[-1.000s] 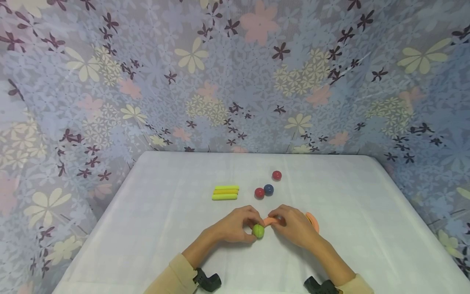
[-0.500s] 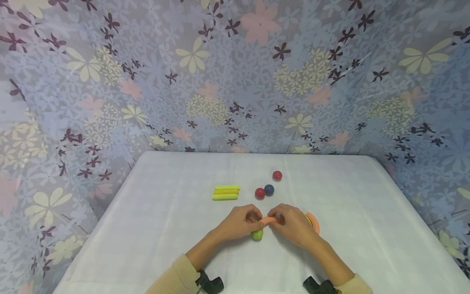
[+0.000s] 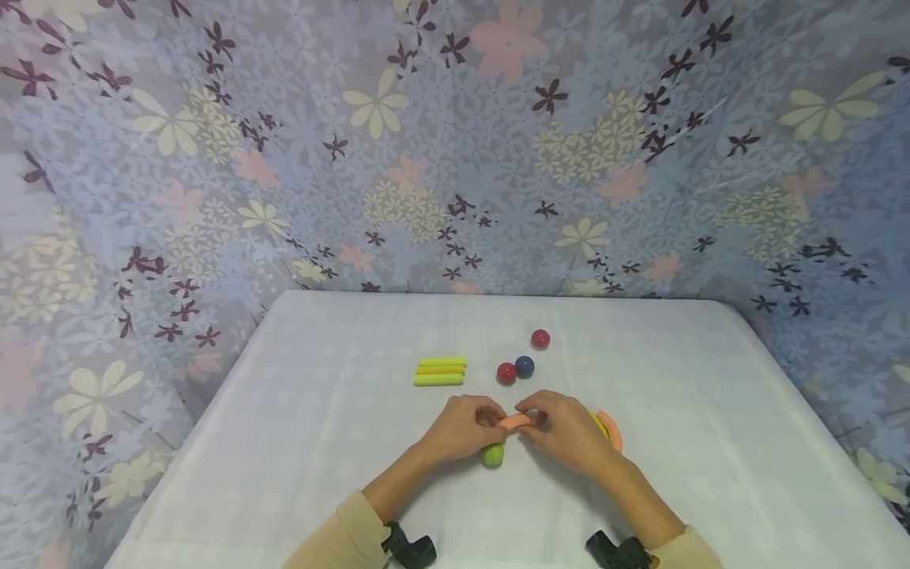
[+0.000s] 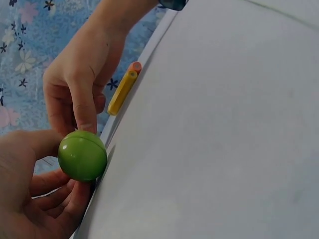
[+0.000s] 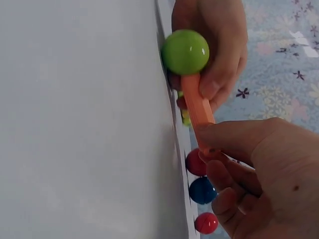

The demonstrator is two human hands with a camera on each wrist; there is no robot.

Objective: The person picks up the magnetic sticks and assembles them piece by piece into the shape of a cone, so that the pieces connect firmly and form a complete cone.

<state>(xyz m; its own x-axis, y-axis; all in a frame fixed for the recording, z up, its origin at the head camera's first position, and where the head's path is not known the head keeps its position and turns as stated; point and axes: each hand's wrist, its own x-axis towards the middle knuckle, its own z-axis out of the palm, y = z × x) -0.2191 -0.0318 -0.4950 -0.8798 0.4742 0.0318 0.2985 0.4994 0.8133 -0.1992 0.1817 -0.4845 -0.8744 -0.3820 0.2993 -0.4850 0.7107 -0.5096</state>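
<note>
The green ball point(image 5: 185, 52) now sits tucked on the end of the orange stick point(image 5: 197, 109) — joined, it seems; left hand point(image 3: 464, 428) pinches the ball, right hand point(image 3: 566, 434) pinches the stick.

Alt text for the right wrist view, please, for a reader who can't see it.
Two hands meet at an orange stick with a green ball at its end: the right hand pinches the near end, the left hand holds the ball end. Beyond lie two red balls and a blue ball on white cloth.
</note>
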